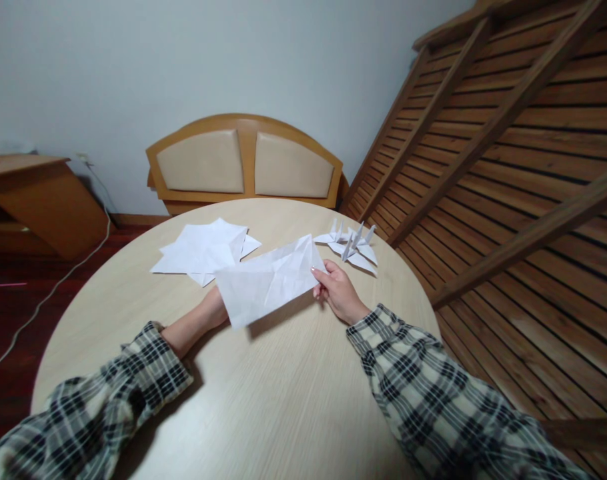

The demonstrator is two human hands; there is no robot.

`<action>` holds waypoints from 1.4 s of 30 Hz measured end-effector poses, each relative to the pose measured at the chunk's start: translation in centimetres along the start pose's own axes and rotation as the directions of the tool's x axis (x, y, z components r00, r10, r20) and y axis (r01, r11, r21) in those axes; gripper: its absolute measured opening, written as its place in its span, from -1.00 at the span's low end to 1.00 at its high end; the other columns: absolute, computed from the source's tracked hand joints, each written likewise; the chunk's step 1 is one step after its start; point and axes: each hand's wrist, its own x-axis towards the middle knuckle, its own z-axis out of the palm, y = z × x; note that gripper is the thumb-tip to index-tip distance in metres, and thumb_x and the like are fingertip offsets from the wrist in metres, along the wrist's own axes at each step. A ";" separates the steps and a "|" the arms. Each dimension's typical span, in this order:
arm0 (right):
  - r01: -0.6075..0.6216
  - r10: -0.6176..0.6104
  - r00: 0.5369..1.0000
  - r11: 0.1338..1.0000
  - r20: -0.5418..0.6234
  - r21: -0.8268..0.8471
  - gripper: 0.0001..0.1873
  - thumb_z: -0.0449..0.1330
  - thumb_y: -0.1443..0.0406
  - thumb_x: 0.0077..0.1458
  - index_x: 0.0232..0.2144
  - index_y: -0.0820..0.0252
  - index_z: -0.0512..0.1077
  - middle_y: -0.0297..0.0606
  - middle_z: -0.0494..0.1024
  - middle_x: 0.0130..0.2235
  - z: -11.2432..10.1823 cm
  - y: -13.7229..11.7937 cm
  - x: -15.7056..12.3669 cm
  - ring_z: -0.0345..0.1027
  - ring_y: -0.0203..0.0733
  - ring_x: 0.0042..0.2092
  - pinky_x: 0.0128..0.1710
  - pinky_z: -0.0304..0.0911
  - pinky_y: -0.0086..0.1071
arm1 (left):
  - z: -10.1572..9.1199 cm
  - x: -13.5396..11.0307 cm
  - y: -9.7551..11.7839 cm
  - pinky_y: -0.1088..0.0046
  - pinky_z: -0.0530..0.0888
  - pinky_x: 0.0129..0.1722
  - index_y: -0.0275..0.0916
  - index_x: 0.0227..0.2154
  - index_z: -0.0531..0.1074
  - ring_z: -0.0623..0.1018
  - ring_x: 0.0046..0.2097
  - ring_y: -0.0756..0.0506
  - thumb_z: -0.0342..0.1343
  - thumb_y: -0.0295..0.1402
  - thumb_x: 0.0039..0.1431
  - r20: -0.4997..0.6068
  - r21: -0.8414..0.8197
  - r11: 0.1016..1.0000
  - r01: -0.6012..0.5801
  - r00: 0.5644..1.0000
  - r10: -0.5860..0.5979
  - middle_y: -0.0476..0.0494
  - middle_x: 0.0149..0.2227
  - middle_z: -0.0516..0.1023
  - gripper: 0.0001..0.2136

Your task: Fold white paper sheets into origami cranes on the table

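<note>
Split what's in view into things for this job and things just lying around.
For the job, apparently:
creased sheet, in the right hand; left hand mostly behind it
white sheets
folded paper cranes
round table

Just around:
padded headboard
slatted wooden panel
wooden desk

The head camera looks forward and down from close above the hands [337, 291] and table [293, 413].

Soft, dimmish light fell, seemingly from above! Pale sheen glowed across near tabletop [283, 413]; shadows pooled under left sleeve [148, 367] and held sheet [258, 287]. Left floor [8, 310] sank into gloom; wide lens skewed right-hand slats [508, 200].
</note>
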 end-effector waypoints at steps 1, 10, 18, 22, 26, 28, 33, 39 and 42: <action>-0.006 0.007 1.000 0.999 -0.011 0.039 -0.69 0.33 0.13 -0.02 -0.30 0.14 0.34 -0.43 0.46 -0.44 0.0 -0.1 0.0 0.29 -0.45 -0.59 -0.61 0.23 -0.53 | 0.0 0.1 -0.1 0.27 0.51 -0.38 -0.26 -0.46 0.54 0.57 -0.41 -0.18 0.23 -0.15 -0.01 0.063 -0.020 1.000 0.018 0.998 -0.016 -0.19 -0.47 0.59 -0.76; -0.064 0.058 0.994 0.996 0.094 0.061 -0.69 0.23 0.25 0.15 -0.10 0.11 0.22 -0.24 0.55 -0.18 0.8 0.0 -0.4 0.54 -0.30 -0.37 -0.37 0.49 -0.43 | 0.5 -0.9 0.9 0.35 0.47 -0.19 -0.36 -0.10 0.53 0.58 -0.19 -0.14 0.26 -0.29 0.08 0.403 0.169 0.985 0.026 0.910 -0.093 -0.35 -0.15 0.62 -0.66; -0.135 0.145 0.946 0.989 0.291 -0.056 -0.55 0.28 0.18 0.10 -0.03 0.17 0.21 -0.11 0.57 -0.12 1.5 0.5 -1.2 0.57 -0.17 -0.24 -0.21 0.53 -0.27 | 0.8 -1.1 0.3 0.31 0.46 -0.13 -0.33 -0.36 0.60 0.57 -0.25 -0.14 0.19 -0.10 0.10 0.203 0.287 0.954 0.090 0.967 -0.153 -0.32 -0.25 0.65 -0.66; -0.095 0.110 0.943 0.994 0.314 -0.063 -0.57 0.28 0.10 0.07 -0.10 0.23 0.33 -0.10 0.56 -0.10 1.7 0.4 -1.2 0.54 -0.18 -0.22 -0.16 0.52 -0.22 | 1.2 -1.2 0.5 0.31 0.48 -0.13 -0.35 -0.41 0.60 0.57 -0.29 -0.13 0.23 -0.12 0.06 0.206 0.192 0.973 0.126 0.965 -0.165 -0.31 -0.31 0.65 -0.67; -0.040 0.065 0.959 0.995 0.276 -0.095 -0.59 0.26 0.05 0.07 -0.19 0.25 0.40 -0.13 0.57 -0.19 1.8 0.2 -1.2 0.50 -0.21 -0.32 -0.32 0.53 -0.28 | 1.4 -1.4 0.9 0.34 0.47 -0.09 -0.36 -0.44 0.61 0.57 -0.27 -0.13 0.19 -0.16 0.12 0.208 0.221 0.964 0.148 0.959 -0.194 -0.33 -0.31 0.64 -0.69; -0.029 0.061 0.961 0.992 0.269 -0.123 -0.61 0.26 0.06 0.07 -0.22 0.26 0.41 -0.16 0.56 -0.26 1.7 0.1 -1.1 0.48 -0.25 -0.38 -0.39 0.52 -0.31 | 1.5 -1.4 0.9 0.35 0.46 -0.09 -0.37 -0.45 0.61 0.57 -0.27 -0.12 0.16 -0.18 0.15 0.201 0.230 0.961 0.150 0.959 -0.198 -0.34 -0.31 0.64 -0.69; -0.034 0.061 0.969 0.993 0.241 -0.114 -0.57 0.20 0.14 0.15 0.01 0.19 0.29 -0.23 0.55 -0.31 1.2 0.4 -0.8 0.48 -0.25 -0.40 -0.40 0.49 -0.32 | 1.1 -1.0 0.4 0.37 0.47 -0.11 -0.38 -0.45 0.60 0.59 -0.30 -0.11 0.17 -0.21 0.15 0.136 0.199 0.964 0.175 0.970 -0.203 -0.34 -0.32 0.65 -0.70; 0.069 -0.044 0.987 0.985 0.156 -0.160 -0.31 0.05 0.31 0.23 0.32 -0.06 -0.13 -0.24 0.52 -0.18 0.4 0.6 -0.6 0.45 -0.32 -0.39 -0.36 0.45 -0.35 | 0.5 -0.3 -0.2 0.41 0.48 -0.16 -0.38 -0.48 0.58 0.60 -0.34 -0.09 0.16 -0.25 0.14 0.057 0.113 0.978 0.175 0.982 -0.183 -0.35 -0.35 0.65 -0.73; 0.144 -0.102 0.975 0.966 0.198 -0.212 -0.28 0.04 0.37 0.21 0.32 -0.16 -0.11 -0.14 0.40 0.07 0.4 0.7 -0.7 0.44 -0.37 -0.35 -0.29 0.46 -0.30 | 0.6 -0.3 0.0 0.42 0.50 -0.21 -0.38 -0.44 0.56 0.59 -0.37 -0.08 0.19 -0.30 0.10 0.029 0.045 0.985 0.166 0.985 -0.168 -0.32 -0.39 0.65 -0.79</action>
